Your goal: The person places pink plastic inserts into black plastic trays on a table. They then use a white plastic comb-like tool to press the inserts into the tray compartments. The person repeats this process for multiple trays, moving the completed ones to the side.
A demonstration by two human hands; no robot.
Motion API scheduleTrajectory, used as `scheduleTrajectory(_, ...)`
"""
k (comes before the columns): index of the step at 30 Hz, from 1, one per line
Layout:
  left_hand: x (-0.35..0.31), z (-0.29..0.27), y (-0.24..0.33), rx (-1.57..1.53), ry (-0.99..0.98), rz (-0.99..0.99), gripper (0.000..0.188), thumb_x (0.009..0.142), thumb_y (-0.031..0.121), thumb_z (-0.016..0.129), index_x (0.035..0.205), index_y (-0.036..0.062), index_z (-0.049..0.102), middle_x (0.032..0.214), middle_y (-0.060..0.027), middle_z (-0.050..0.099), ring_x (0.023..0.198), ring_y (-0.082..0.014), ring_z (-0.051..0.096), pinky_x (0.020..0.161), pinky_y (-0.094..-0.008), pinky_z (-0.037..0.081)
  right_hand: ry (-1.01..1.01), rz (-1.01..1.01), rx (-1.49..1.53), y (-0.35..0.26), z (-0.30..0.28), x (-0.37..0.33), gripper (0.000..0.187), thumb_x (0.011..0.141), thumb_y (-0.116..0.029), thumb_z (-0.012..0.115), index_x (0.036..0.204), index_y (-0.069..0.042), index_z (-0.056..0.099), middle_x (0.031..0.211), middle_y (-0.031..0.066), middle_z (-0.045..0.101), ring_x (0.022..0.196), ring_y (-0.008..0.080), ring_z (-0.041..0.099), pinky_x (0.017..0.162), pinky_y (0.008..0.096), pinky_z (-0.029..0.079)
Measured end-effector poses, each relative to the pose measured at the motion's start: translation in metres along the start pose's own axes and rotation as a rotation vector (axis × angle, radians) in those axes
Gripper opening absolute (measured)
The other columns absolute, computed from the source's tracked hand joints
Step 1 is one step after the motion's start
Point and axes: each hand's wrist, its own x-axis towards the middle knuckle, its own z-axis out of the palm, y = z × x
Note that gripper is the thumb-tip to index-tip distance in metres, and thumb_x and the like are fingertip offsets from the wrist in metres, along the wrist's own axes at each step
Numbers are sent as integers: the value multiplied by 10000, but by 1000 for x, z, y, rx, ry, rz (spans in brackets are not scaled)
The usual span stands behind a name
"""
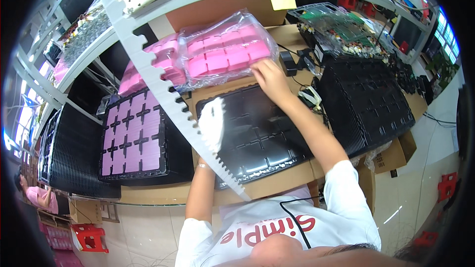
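My right hand [269, 78] reaches forward to a clear plastic bag [190, 52] of pink, slotted, foam-like pieces [222, 57]. Its fingers are pressed together at the near right corner of the pink pieces; what they pinch is hidden. Before me lies a shiny black plastic tray [262, 123] with raised cross-shaped ridges, its cells bare. My left hand [203, 162], with a band at the wrist, is by the tray's near left side. A grey slotted metal post [170, 101] crosses in front and hides its fingers.
To the left, a stack of black trays [180, 153] is topped by one filled with pink pieces [133, 133]. More black trays [79, 148] stand farther left and on the right [366, 104]. Circuit boards [341, 24] lie at the back right, cables and a black adapter [288, 64] nearer.
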Motion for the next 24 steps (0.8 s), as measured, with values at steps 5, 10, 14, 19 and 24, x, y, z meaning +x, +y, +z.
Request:
scheduleTrajectory(5, 39, 28, -3, 428, -66, 156, 305, 987, 294, 546, 1018, 26, 690, 966, -160, 700, 865, -282, 670, 804, -370, 502, -389, -165, -258, 79, 75, 48, 200, 765, -109, 732, 939, -41, 663, 1011, 122, 645, 944, 326, 635, 812, 433, 507)
scheduleTrajectory(10, 51, 22, -19, 300, -35, 236, 179, 926, 191, 636, 970, 31, 703, 899, -131, 702, 823, -281, 670, 783, -346, 521, -865, -77, -357, 113, 97, 82, 145, 776, -90, 589, 848, -44, 706, 927, 198, 695, 890, 356, 680, 764, 455, 540)
scheduleTrajectory(14, 77, 40, -19, 372, -61, 525, 172, 904, 153, 635, 1047, 73, 685, 992, -132, 681, 931, -306, 650, 829, -382, 515, -762, 307, -44, 124, 101, 107, 111, 757, -110, 636, 797, -45, 716, 806, 173, 703, 828, 341, 692, 765, 415, 539)
scheduleTrajectory(19, 103, 72, -2, 1004, 92, 778, 402, 836, 258, 706, 1187, 74, 637, 1189, -140, 647, 1086, -328, 609, 927, -406, 481, -147, 420, 261, 105, 111, 114, 215, 768, -236, 751, 899, -70, 712, 978, 125, 705, 955, 286, 656, 865, 369, 500)
scheduleTrajectory(24, 111, 49, -54, 51, -101, 115, 618, 920, 388, 595, 1414, 55, 427, 1407, -191, 477, 1196, -319, 535, 976, -387, 454, 26, 187, 249, 53, 66, 86, 227, 780, -298, 772, 887, -107, 711, 1036, 60, 658, 1079, 269, 576, 941, 352, 449)
